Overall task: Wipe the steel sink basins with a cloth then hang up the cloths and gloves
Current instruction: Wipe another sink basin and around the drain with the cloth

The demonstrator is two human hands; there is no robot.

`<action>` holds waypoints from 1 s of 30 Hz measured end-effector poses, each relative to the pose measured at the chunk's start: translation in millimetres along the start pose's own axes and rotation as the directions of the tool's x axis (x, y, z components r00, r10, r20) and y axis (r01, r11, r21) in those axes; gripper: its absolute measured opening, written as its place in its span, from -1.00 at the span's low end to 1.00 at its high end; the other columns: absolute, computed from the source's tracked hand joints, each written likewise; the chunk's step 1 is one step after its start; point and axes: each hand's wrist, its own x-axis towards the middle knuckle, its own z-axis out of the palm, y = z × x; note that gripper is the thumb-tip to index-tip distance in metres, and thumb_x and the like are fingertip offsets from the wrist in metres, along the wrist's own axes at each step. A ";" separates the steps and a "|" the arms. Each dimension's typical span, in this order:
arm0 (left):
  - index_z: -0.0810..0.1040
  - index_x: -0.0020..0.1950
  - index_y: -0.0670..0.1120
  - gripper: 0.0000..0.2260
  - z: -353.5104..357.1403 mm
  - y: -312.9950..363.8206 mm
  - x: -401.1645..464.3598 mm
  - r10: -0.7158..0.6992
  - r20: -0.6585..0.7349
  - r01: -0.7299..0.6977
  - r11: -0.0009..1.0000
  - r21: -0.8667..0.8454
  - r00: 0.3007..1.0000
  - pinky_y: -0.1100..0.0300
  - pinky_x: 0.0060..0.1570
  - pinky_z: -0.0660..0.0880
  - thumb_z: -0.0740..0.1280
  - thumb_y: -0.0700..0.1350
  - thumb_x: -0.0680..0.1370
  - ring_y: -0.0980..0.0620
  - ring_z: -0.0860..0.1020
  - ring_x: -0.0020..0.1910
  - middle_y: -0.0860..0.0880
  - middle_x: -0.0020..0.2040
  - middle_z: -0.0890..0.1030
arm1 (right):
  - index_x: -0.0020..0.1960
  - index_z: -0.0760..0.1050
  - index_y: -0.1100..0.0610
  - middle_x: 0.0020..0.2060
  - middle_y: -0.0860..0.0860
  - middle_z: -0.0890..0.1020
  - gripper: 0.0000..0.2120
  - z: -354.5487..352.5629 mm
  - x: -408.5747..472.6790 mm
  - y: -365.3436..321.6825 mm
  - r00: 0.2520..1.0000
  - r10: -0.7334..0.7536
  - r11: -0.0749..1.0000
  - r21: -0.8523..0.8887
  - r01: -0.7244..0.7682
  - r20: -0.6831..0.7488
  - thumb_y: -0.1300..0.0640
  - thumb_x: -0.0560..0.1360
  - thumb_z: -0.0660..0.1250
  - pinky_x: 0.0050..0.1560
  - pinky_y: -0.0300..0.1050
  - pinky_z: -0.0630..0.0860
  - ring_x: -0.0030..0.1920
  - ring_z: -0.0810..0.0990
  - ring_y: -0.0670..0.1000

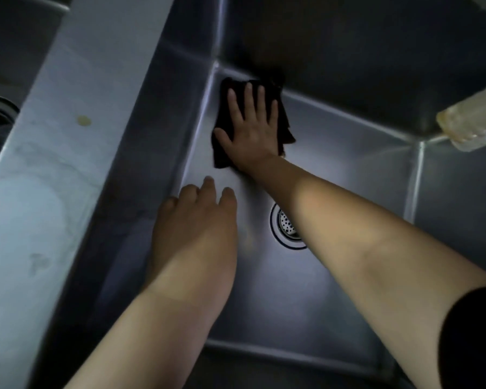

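Fingers [246, 102] of the right hand [250, 130] lie straight and spread, pressing a dark cloth [222, 153] flat against the floor of the steel basin [334, 175], up in its far left corner where the bottom meets two walls. The left hand [194, 220] hangs above the basin floor near the left wall with its fingers loosely curled, holding nothing.

Outward from the hands, a round drain strainer [285, 223] sits in the basin floor, partly hidden by the right forearm. A broad steel divider [62, 141] runs along the left, carrying a small yellowish spot, and beyond it a second basin [0, 80] shows part of its own drain. A pale, blurred object [472, 122] juts in at the right edge; what it is cannot be told.

Judging by this, the wiping of this basin is under way, with the cloth working a corner. Whether the other basin is wiped cannot be told. Hanging up cloths and gloves is not yet done; no gloves are in view.
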 end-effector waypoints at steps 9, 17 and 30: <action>-0.01 0.52 0.03 -0.43 4.5 0.4 -1.0 0.015 0.087 -0.020 0.998 0.063 0.996 0.02 0.34 0.19 0.17 -0.12 0.57 -0.08 0.11 0.47 -0.06 0.54 0.03 | 0.56 -0.06 0.05 0.55 0.09 0.00 -0.30 -6.7 13.8 20.8 0.979 -0.204 0.979 -0.012 0.204 -0.005 -0.21 0.52 0.04 0.49 0.12 -0.17 0.54 -0.08 0.12; 0.12 0.46 0.06 -0.49 9.9 1.9 -4.4 0.043 0.028 -0.045 0.996 0.081 0.999 0.08 0.25 0.27 0.21 -0.12 0.54 -0.04 0.23 0.40 0.00 0.49 0.17 | 0.55 0.01 0.09 0.53 0.14 0.09 -0.28 2.1 -67.5 166.3 0.996 0.091 0.996 -0.021 -0.091 0.002 -0.20 0.48 0.03 0.48 0.13 -0.11 0.53 0.01 0.17; 0.25 0.41 0.04 -0.52 5.9 1.5 -8.1 0.117 -0.001 -0.117 0.991 0.066 0.993 0.09 0.20 0.32 0.28 -0.11 0.51 -0.06 0.30 0.33 0.00 0.40 0.33 | 0.54 0.01 0.20 0.52 0.24 0.05 -0.30 15.0 -234.4 183.9 0.880 0.469 0.883 -0.006 -0.470 0.082 -0.13 0.52 0.07 0.49 0.16 -0.12 0.52 -0.01 0.25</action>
